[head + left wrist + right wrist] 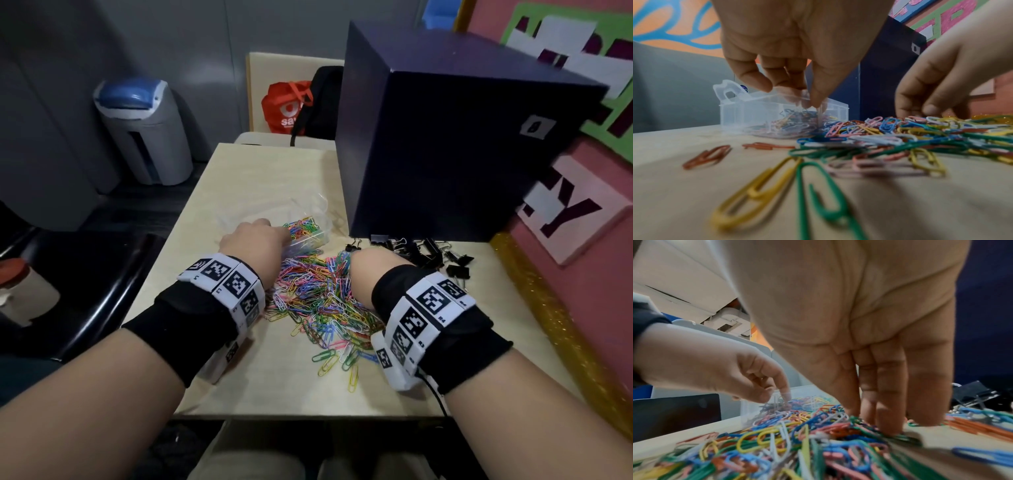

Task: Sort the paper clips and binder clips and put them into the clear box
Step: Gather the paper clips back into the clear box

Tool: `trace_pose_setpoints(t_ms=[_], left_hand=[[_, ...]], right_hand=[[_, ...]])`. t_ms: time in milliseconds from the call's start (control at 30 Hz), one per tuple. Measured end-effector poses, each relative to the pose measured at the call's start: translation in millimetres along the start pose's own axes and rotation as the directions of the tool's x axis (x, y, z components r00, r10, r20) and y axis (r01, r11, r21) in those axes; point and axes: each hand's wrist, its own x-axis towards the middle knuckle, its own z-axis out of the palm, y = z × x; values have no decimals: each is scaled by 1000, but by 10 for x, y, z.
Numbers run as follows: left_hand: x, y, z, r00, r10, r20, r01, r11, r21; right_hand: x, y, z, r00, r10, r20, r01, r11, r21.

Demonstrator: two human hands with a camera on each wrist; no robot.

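Note:
A heap of coloured paper clips (318, 301) (900, 133) (777, 434) covers the middle of the table. Behind it at the left stands the clear box (323, 222) (735, 113) (748, 407), lid open and partly filled with clips. My left hand (253, 240) (803, 99) (774, 395) hangs over the box with its fingertips pointing down inside, thumb and forefinger slightly apart. A pale clip stands upright just below them. My right hand (370, 270) (920, 110) (890, 423) presses straight fingers onto the heap's far edge. Black binder clips (421, 250) (974, 394) lie beyond it.
A big dark blue box (445, 137) stands at the back right, close behind the binder clips. A gold glitter strip (534, 308) and a pink wall bound the right side. A black chair (102, 274) is left of the table. Loose clips lie near the front edge (352, 377).

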Motion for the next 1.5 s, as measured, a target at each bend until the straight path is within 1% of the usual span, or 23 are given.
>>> trace_pose_setpoints(t_ms=[100,133,167,200,267,300,333,400,467,600,700,900,1033,1133,1200,1267,1300,1367,1433,1500], left_hand=[[3,-10,2,1000,26,9,-26,999,-33],[0,-8,3,1000,26,12,-26,999,-38],[-6,0,2,1000,23,8,-22,999,-36],[-14,7,-5,1000,19,-9,-20,999,-29],[-36,38,-30,997,32,-74,-34,999,-34],[-44,58,-41,994,60,-93,-65,997,-51],[-55,80,-44,991,101,-83,-107,992,-68],[-90,134,-43,984,177,9,-176,982,-65],[-124,156,-37,976,199,83,-198,980,-20],[-148,152,-31,959,218,181,-236,968,83],[-125,140,-33,950,228,215,-250,965,82],[-108,114,-22,959,248,138,-257,965,53],[-104,120,-29,971,232,51,-232,973,-8],[-101,131,-66,978,182,-102,-193,974,-114],[-94,116,-103,967,102,-233,-150,968,-201],[-64,85,-127,947,-8,-322,-86,957,-278],[-35,69,-131,941,-53,-334,-53,952,-302],[29,45,-123,947,-105,-304,6,951,-309],[74,37,-90,963,-119,-243,46,957,-286],[85,41,-56,969,-104,-224,45,966,-255]], right_hand=[[84,29,-3,983,117,-141,-75,959,274],[106,24,13,975,134,-175,-71,941,330],[133,15,35,974,130,-187,-57,935,350],[152,7,61,977,110,-180,-41,935,351],[158,-18,99,990,73,-120,-31,946,323],[157,-26,117,994,62,-88,-32,951,308],[162,-34,133,996,62,-63,-40,952,304],[179,-53,150,995,71,-65,-46,945,324],[198,-66,138,991,83,-103,-43,939,341],[210,-59,81,989,67,-135,-18,942,335],[222,-66,90,983,56,-173,8,938,346],[234,-74,85,975,53,-215,17,951,308],[223,-75,83,975,46,-216,21,955,297],[220,-72,76,975,43,-220,24,957,289],[215,-77,76,976,42,-212,22,957,290],[204,-79,72,976,44,-211,19,957,289],[197,-77,68,976,43,-213,21,957,289],[180,-78,57,977,41,-210,22,957,289],[151,-85,39,977,36,-208,26,956,292],[123,-91,22,977,29,-210,33,958,285]])
